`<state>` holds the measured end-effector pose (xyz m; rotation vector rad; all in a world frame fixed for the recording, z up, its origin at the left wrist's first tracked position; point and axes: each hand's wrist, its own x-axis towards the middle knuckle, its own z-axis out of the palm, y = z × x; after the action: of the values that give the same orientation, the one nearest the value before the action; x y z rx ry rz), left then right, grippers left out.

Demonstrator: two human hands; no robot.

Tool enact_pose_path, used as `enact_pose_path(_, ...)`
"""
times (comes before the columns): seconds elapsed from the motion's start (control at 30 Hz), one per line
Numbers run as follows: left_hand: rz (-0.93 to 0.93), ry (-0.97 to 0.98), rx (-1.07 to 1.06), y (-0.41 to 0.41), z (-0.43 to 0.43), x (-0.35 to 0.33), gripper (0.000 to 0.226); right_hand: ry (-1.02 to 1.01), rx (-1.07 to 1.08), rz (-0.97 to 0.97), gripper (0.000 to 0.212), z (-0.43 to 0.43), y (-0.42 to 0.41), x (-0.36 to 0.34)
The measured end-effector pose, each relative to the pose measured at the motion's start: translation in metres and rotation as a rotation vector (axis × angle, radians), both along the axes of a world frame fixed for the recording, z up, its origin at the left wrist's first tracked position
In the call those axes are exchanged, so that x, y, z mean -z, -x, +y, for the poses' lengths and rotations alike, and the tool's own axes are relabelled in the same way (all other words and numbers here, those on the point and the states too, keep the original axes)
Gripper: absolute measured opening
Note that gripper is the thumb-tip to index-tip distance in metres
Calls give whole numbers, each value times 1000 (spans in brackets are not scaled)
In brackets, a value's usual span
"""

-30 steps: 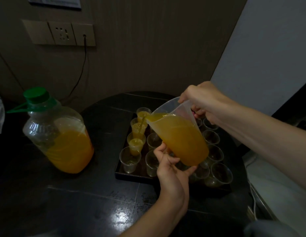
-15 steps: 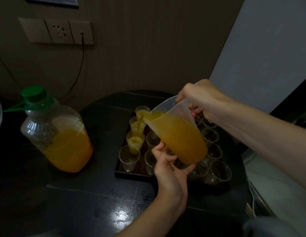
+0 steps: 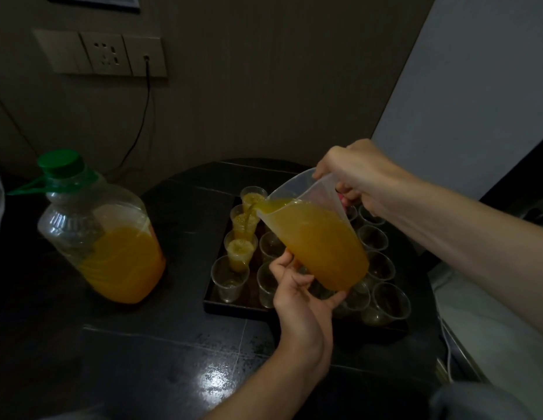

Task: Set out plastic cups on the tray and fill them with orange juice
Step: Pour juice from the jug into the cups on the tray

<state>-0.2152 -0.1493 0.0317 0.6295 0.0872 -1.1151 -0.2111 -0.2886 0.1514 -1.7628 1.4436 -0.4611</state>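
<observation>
A clear plastic jug [image 3: 317,237] full of orange juice is tilted to the left over the black tray [image 3: 234,307]. My right hand [image 3: 355,174] grips its handle at the top. My left hand [image 3: 297,292] cups its base from below. A thin stream of juice falls from the spout into the second cup [image 3: 241,221] of the left column. The cups behind it [image 3: 252,196] and in front of it [image 3: 240,251] hold juice. The nearest left cup [image 3: 229,278] and several other clear cups [image 3: 391,301] hold none.
A large clear bottle [image 3: 103,234] with a green cap, about half full of juice, stands on the dark table [image 3: 173,359] left of the tray. A wall socket [image 3: 103,53] with a black cable is behind it. A white surface [image 3: 482,322] lies at the right.
The stream has kept running into the second left cup, and its level has risen. Jug and both hands have barely moved.
</observation>
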Motion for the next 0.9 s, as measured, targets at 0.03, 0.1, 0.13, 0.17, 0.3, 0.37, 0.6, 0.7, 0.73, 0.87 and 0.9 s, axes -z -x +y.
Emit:
enact_pose_path(0.03,3,1,-2,0,0,0,47,2,2,5,18,0,0,0)
enact_pose_path(0.1,2,5,-3,-1,0,0,47,5,10,4,15,1,-1,-1)
enact_pose_path(0.13,-1,4,-2,-1,0,0,48,3,12,-1,15,1,0,-2)
enact_pose_path(0.17,-2,3,-2,-1,-1,0,48,1,12,-8,15,1,0,-2)
enact_pose_path(0.3,-7,-4,-19,-1,-1,0,47,-1,19,-56,17,2,2,0)
enact_pose_path(0.37,-7,-15,-26,-2,0,0,47,-2,37,-76,25,2,4,2)
enact_pose_path(0.6,34,-59,-84,-7,1,-2,50,-11,4,-115,24,7,10,3)
enact_pose_path(0.7,9,-23,-53,-8,4,-2,64,4,-10,-100,21,12,12,-1)
enact_pose_path(0.73,3,-19,-41,-8,5,-2,64,12,-19,-94,20,13,13,-1)
enact_pose_path(0.87,-55,-62,-32,-4,11,-3,44,28,-44,-88,18,19,14,-1)
enact_pose_path(0.9,-66,-83,-40,-2,12,-3,43,26,-51,-85,18,20,14,-1)
